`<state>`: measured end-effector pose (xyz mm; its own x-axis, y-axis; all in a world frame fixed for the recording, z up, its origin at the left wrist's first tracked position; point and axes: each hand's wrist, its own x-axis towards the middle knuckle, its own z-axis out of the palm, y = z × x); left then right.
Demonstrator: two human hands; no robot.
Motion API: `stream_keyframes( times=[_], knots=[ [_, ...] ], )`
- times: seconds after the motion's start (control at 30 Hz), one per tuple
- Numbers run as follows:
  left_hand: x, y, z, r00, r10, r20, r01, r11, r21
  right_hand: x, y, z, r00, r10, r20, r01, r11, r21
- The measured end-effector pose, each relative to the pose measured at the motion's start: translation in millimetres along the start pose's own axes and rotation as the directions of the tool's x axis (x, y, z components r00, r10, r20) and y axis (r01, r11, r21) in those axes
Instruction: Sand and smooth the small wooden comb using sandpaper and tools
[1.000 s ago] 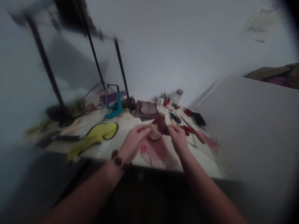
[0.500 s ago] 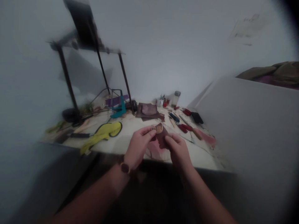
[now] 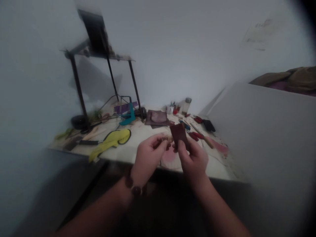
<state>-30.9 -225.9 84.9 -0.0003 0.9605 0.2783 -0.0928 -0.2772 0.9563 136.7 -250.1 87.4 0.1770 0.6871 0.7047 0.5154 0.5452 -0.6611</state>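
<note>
Head view: your left hand point(image 3: 147, 157) pinches the comb point(image 3: 167, 138), likely to steady it; beside it, your right hand point(image 3: 195, 161) firmly grips the dark-red sheet point(image 3: 178, 132).

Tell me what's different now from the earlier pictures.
The right hand has raised the dark brown sheet and turned its broad face toward the camera, with the thumb over its lower part. The view has shifted too. Nothing was let go: the left hand still holds the toothed wooden piece. The yellow item still lies on the table.
</note>
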Motion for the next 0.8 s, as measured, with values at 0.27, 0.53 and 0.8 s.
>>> stream_keyframes(
  times=[0.27, 0.53, 0.8],
  knots=[
    [-8.3, -0.4, -7.5, 0.997, 0.075, 0.001, -0.074, 0.991, 0.109, 2.7, 3.7, 6.6, 0.999, -0.034, -0.027, 0.032, 0.997, -0.067],
    [-5.7, -1.6, -14.6, 0.959, 0.276, 0.056, -0.278, 0.895, 0.349, 1.9, 9.8, 7.9, 0.986, -0.159, 0.059, 0.165, 0.979, -0.12],
    [-7.8, -6.8, -18.7, 0.886, 0.44, 0.148, -0.456, 0.768, 0.45, -3.0, 9.1, 9.6, 0.994, -0.109, 0.012, 0.109, 0.985, -0.134]
  ],
)
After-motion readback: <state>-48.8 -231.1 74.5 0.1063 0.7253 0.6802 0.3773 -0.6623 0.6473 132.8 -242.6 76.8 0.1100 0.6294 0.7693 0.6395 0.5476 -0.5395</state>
